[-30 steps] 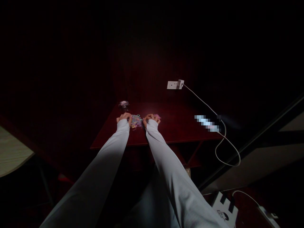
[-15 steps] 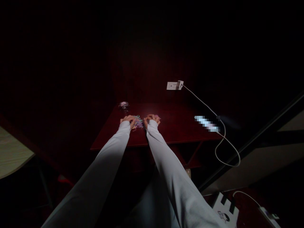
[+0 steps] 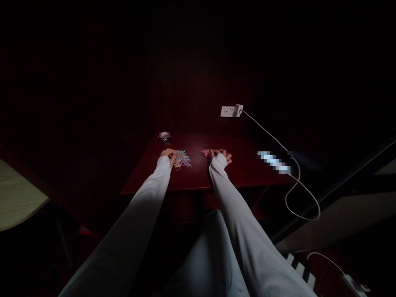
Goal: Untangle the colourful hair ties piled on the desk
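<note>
A loose pile of small multicoloured elastic bands [image 3: 183,160] lies on the dark red table. My left hand [image 3: 168,155] rests against the pile's left side, fingers curled and closed; what is between them, if anything, is hidden. A smaller heap of pink elastic bands [image 3: 206,153] lies to the right of the mixed pile. At this heap's right edge is my right hand [image 3: 221,156], thumb and forefinger drawn together beside the pink bands and the other fingers bent outward. Anything in that pinch is too small to make out.
Behind my left hand stands a clear jar [image 3: 164,137] with a pinkish top. A blurred-out bright phone-like object [image 3: 274,162] lies at the table's right, its white cable [image 3: 266,133] running to a wall socket [image 3: 227,111]. A pale wooden tabletop [image 3: 18,196] juts in at left.
My right hand has moved right, from the mixed pile to the far side of the pink heap, uncovering both. My left hand stays by the mixed pile. The view has shifted slightly.
</note>
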A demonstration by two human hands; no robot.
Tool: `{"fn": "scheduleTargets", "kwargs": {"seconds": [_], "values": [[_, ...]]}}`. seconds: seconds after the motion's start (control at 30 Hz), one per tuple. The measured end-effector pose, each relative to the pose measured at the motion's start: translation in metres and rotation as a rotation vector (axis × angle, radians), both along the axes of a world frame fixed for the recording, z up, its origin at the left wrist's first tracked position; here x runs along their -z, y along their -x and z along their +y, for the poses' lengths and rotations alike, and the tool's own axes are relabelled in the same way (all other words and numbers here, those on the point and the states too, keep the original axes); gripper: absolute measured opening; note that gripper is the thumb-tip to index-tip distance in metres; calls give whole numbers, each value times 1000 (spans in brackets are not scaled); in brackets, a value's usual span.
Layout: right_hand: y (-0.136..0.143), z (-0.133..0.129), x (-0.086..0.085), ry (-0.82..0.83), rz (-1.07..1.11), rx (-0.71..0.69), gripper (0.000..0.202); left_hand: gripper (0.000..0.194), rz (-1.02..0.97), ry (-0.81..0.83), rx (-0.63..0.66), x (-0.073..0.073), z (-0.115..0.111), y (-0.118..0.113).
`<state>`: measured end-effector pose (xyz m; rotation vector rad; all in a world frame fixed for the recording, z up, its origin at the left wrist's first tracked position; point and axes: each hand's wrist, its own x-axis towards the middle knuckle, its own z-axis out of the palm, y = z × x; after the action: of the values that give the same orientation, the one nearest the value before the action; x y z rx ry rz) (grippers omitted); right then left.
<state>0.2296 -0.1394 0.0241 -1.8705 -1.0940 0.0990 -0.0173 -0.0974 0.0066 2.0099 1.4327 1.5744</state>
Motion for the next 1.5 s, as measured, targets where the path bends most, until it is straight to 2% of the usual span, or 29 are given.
{"fn": "scheduleTargets", "kwargs": {"seconds": [0.3, 0.5, 0.6, 0.73, 0.87, 0.97, 1.2, 1.5], "values": [[-11, 5, 1, 66, -80, -58, 24, 23, -40, 38, -36, 3, 4, 1], [-7, 6, 4, 17, -194, -85, 19, 23, -74, 50, -42, 6, 8, 3], [0, 4, 4, -24, -339, -210, 21, 25, -80, 49, -45, 6, 9, 3], [20, -4, 0, -1, -529, -481, 22, 23, -77, 46, -41, 6, 10, 3], [48, -15, -1, 1, -555, -710, 22, 23, -83, 56, -44, 6, 12, 3], [61, -20, 1, -4, -532, -821, 19, 23, -84, 50, -42, 6, 12, 4], [63, -23, -3, 53, -473, -892, 17, 24, -74, 44, -33, 8, 13, 5], [64, -23, -4, 55, -485, -860, 7, 28, -29, 39, -23, 8, 11, 6]]}}
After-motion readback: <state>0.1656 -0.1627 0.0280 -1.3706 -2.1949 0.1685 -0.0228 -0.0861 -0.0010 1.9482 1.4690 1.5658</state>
